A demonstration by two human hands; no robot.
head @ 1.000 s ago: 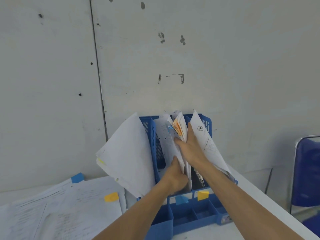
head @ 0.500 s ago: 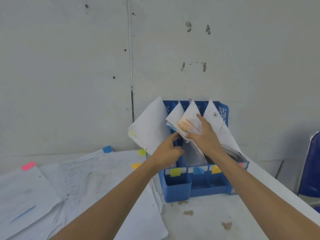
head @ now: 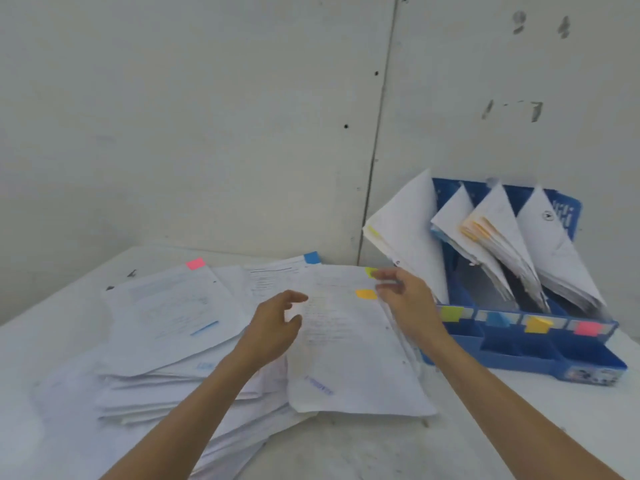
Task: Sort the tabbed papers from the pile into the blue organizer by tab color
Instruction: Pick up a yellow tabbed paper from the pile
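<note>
Four labels (head: 535, 323) front the organizer (head: 519, 362).

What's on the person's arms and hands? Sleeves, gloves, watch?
Nothing worn shows: left hand and right hand ungloved; left forearm and right forearm uncovered down to the frame edge; no sleeve, watch or wristband. Rings: too blurred to tell.

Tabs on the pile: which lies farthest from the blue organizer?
The pink tab, at far left; the blue tab, yellow-green tab and orange tab sit closer.
</note>
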